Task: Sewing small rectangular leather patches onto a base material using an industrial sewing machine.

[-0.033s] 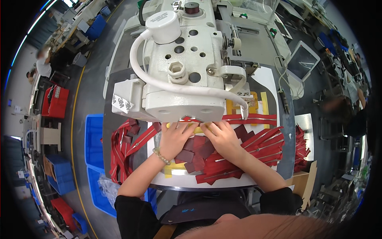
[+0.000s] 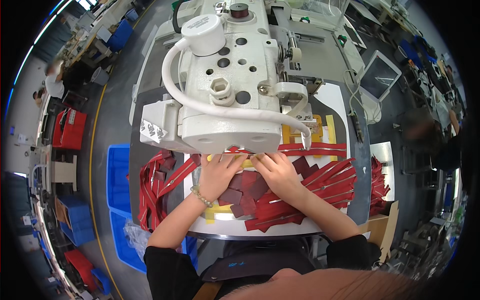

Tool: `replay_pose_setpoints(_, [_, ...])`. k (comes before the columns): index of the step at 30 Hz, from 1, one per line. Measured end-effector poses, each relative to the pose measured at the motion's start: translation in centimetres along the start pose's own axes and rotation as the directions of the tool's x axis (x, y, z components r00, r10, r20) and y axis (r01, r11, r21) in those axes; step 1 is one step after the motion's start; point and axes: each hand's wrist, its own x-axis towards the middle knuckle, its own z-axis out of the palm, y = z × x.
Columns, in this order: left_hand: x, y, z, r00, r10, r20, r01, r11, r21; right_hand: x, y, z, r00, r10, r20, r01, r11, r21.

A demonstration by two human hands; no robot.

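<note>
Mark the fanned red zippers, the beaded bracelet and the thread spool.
Fanned red zippers (image 2: 331,185): head view, on the middle strips.
Beaded bracelet (image 2: 201,197): head view, on the middle beads.
Thread spool (image 2: 239,8): head view, on its top.

red zipper (image 2: 325,147) was partly hidden by sewing machine (image 2: 230,125) | top edge cut machine's rear | distant person's head (image 2: 52,67) was blurred

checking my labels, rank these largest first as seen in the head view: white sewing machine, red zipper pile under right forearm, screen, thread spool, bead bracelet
1. white sewing machine
2. red zipper pile
3. screen
4. thread spool and bead bracelet: too alike to rank
</note>
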Motion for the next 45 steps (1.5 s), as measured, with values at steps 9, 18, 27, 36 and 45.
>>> replay_pose_setpoints(9, [0.2,-4.3,1.7,0.982,-0.032,0.188,0.086,0.954,-0.288,0.5,0.9,0.9,1.000,0.009,0.001,-0.009,0.993,0.120])
replay_pose_setpoints(18, [3.0,-7.1,3.7,0.951,0.080,0.299,0.087,0.858,-0.507,0.8,2.4,0.8,0.993,0.007,-0.117,0.000,0.998,0.064])
replay_pose_setpoints(27, [2.5,-7.6,5.9,0.873,0.066,0.483,0.432,0.353,-0.830,0.4,2.9,0.7,0.996,0.050,-0.072,-0.041,0.991,0.128])
replay_pose_setpoints(36, [1.7,-5.6,4.0,0.889,-0.087,0.449,0.395,0.641,-0.658,0.3,2.9,0.5,0.995,0.053,-0.087,-0.044,0.994,0.100])
replay_pose_setpoints(45, [0.9,-3.2,1.9,0.942,-0.143,0.303,0.313,0.696,-0.646,-1.2,2.0,-0.2,0.996,0.092,-0.012,-0.090,0.990,0.110])
